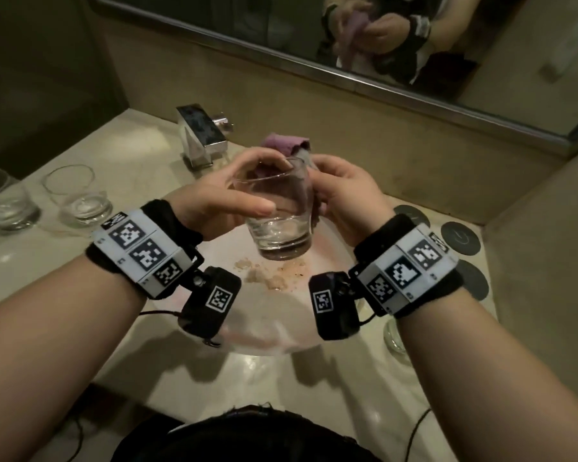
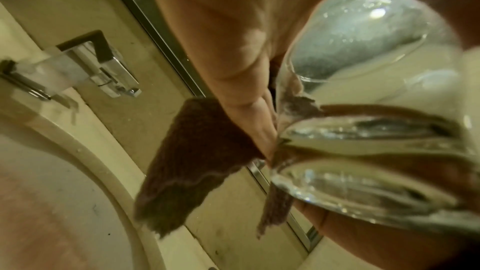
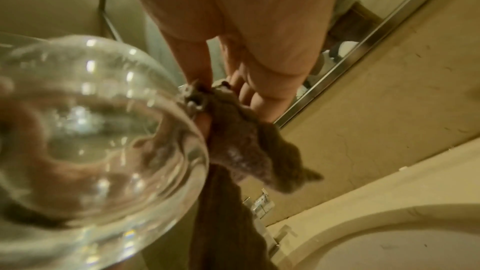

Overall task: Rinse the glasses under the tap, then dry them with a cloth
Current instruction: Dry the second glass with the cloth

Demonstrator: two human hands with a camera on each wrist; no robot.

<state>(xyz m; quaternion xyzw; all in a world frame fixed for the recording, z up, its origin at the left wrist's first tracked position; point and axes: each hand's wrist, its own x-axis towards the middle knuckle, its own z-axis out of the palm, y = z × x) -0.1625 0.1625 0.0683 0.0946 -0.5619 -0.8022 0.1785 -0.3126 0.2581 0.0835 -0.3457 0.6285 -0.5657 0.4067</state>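
A clear tumbler (image 1: 276, 211) is held tilted above the sink basin (image 1: 264, 321). My left hand (image 1: 214, 191) grips it, thumb along the near side and fingers over the rim. My right hand (image 1: 344, 195) pinches a purple cloth (image 1: 286, 145) against the rim on the right; the cloth bunches over the far edge and part of it hangs inside. The left wrist view shows the glass (image 2: 363, 130) close up with the cloth (image 2: 197, 155) draped past the fingers. In the right wrist view the glass (image 3: 98, 134) fills the left and the cloth (image 3: 246, 147) hangs beside it.
Two more tumblers (image 1: 77, 195) (image 1: 4, 201) stand on the counter at the left. A chrome tap (image 1: 202, 135) sits behind the basin. Dark round coasters (image 1: 461, 236) lie on the right, with another glass (image 1: 394, 338) below my right wrist. A mirror (image 1: 381, 38) runs along the wall.
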